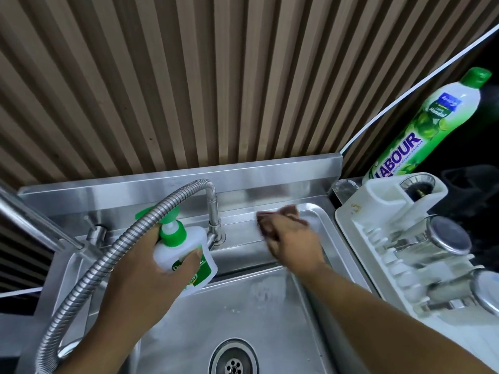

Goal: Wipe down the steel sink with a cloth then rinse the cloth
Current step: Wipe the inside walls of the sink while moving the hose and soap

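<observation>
The steel sink [272, 306] fills the lower middle of the head view, its round drain [233, 359] at the bottom. My right hand [294, 240] presses a brown cloth [280, 215] flat against the back ledge of the sink, right of the tap; hand and cloth are blurred. My left hand [151, 276] grips a white soap pump bottle with a green top [183, 255] and holds it lifted over the basin's back left part.
A flexible steel tap hose [108, 255] arcs from the tap base [214, 228] down the left side, over my left wrist. A white dish rack [405, 238] with steel cups stands at the right. A green dish soap bottle [426, 125] leans behind it. A ribbed wall lies behind.
</observation>
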A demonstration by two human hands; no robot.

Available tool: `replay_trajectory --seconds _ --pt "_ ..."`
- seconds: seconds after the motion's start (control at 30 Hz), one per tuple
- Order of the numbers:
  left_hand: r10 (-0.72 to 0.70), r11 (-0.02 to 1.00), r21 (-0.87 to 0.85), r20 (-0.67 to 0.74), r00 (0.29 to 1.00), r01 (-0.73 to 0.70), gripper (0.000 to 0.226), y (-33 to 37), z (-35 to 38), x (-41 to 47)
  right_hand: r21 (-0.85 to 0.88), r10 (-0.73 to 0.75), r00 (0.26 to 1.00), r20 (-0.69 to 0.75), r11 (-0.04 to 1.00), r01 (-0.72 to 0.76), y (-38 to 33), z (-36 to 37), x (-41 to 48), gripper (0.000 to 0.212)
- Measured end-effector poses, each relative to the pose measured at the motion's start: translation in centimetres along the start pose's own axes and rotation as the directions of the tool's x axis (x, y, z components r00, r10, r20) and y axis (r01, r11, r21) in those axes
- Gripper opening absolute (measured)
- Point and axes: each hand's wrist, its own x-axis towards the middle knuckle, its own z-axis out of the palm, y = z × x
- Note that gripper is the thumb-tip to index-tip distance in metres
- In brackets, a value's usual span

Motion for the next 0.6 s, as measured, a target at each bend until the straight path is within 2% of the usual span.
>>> replay_trajectory --seconds 0.1,0.17,0.23,0.27,0.33,0.4,0.43,0.47,0.5,0.57,0.6 --pt "-0.004 1.0 -0.005 0.009 1.0 0.004 0.031 0.0 -0.1 0.0 -0.053 0.331 0.939 -0.097 0.94 -0.337 3.5 -1.0 0.4 0.021" --pt "0.0 1.0 0.003 0.011 1.0 0.0 0.031 -0.1 0.0 0.1 -0.021 0.446 0.884 -0.139 0.891 -0.453 3.2 -0.3 1.2 0.024" --pt "0.007 1.0 0.008 0.006 1.0 -0.007 0.031 -0.1 0.0 0.2 0.086 0.507 0.847 -0.157 0.862 -0.5 0.7 1.1 1.4 0.035" --pt "0.011 1.0 0.009 0.004 1.0 -0.011 0.031 -0.1 0.1 0.2 0.118 0.496 0.854 -0.159 0.868 -0.482 -1.0 1.9 1.1 0.042" --pt "0.015 1.0 0.008 0.005 1.0 -0.015 0.031 0.0 0.1 0.2 0.111 0.355 0.927 -0.124 0.933 -0.342 -4.9 3.2 -0.1 0.053" --pt "0.012 1.0 0.009 0.011 1.0 -0.012 0.031 0.0 0.1 0.2 0.06 0.073 0.997 -0.026 0.996 -0.071 -7.6 3.4 -1.7 0.062" --pt "0.009 1.0 0.008 0.013 1.0 -0.009 0.032 0.0 0.0 0.2 0.034 -0.065 0.997 0.04 0.997 0.063 -7.8 3.5 -2.0 0.064" --pt "0.005 1.0 0.006 0.011 1.0 -0.005 0.032 0.0 0.0 0.2 0.025 -0.128 0.988 0.089 0.992 0.126 -7.4 3.5 -1.8 0.064" --pt "0.002 1.0 0.004 0.008 1.0 -0.002 0.031 0.0 -0.1 0.2 0.037 -0.087 0.992 0.093 0.996 0.084 -6.4 3.3 -1.4 0.062" --pt "-0.003 1.0 0.0 0.004 1.0 0.003 0.031 0.0 -0.2 0.2 0.05 0.191 0.982 -0.014 0.981 -0.19 -3.6 2.9 -0.2 0.06" --pt "-0.005 1.0 -0.001 0.003 1.0 0.005 0.031 0.0 -0.2 0.2 0.013 0.348 0.934 -0.079 0.937 -0.348 -1.9 2.4 0.6 0.063"
